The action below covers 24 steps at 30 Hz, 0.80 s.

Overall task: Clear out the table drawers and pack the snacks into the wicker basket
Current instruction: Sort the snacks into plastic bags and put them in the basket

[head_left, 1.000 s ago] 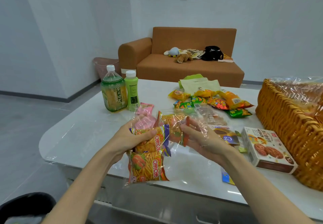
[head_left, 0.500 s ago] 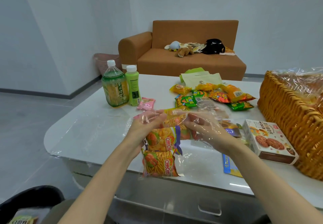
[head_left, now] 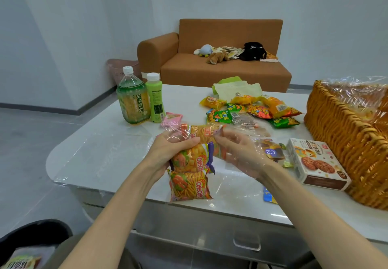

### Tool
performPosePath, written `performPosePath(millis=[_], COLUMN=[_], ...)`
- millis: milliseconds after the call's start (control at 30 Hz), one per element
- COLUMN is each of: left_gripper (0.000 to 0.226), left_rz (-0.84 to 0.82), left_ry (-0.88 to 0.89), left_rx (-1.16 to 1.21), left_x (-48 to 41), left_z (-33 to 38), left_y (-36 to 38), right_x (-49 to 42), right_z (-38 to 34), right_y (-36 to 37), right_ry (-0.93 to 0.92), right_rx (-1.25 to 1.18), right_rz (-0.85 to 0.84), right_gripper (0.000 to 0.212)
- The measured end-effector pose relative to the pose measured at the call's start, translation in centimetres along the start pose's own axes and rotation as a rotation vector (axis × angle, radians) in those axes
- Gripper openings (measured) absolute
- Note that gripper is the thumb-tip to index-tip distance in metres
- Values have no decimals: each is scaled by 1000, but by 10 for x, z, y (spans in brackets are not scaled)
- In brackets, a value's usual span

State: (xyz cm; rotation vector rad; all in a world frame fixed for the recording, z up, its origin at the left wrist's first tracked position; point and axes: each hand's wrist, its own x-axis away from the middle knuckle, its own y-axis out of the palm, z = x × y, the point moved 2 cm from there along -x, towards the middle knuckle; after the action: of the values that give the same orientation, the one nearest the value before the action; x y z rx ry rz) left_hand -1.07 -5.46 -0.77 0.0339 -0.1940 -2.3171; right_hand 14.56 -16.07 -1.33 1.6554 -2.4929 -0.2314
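A clear plastic bag (head_left: 243, 125) holding several orange stick-snack packets (head_left: 189, 184) hangs in front of me over the white table (head_left: 100, 146). My left hand (head_left: 168, 153) grips the bag's top left edge and the packets under it. My right hand (head_left: 237, 151) pinches the bag's plastic at the top right, with film draped over its fingers. The wicker basket (head_left: 344, 142), lined with crinkled clear film, stands at the table's right end. A closed drawer (head_left: 245, 243) with a handle sits under the table's front edge.
Two green bottles (head_left: 134, 100) stand at the left of the table. A pink packet (head_left: 171, 119), several loose snack packets (head_left: 252, 109) and a cookie box (head_left: 315, 163) lie between the bottles and the basket. An orange sofa stands behind. A black bin (head_left: 31, 241) is at lower left.
Both hands lifted the bag of snack packets and shifted their hold to its top edge. The packets now hang lower below my left hand.
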Motion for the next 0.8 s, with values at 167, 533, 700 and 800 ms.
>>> performPosePath(millis=[167, 533, 700, 800], left_gripper=[67, 71, 77, 79], left_rz=[-64, 78, 57, 66], left_ry=[-53, -2, -36, -23], left_rx=[-34, -176, -135, -136], left_x=[-4, -7, -10, -8], left_z=[-3, -12, -16, -15], left_y=[6, 12, 11, 10], right_x=[-5, -8, -7, -5], right_z=[-6, -5, -3, -7], right_y=[-8, 0, 8, 8], right_ry=[29, -47, 5, -61], right_rx=[-193, -62, -145, 38], right_rz=[42, 44, 80, 122], right_gripper=[18, 19, 17, 14])
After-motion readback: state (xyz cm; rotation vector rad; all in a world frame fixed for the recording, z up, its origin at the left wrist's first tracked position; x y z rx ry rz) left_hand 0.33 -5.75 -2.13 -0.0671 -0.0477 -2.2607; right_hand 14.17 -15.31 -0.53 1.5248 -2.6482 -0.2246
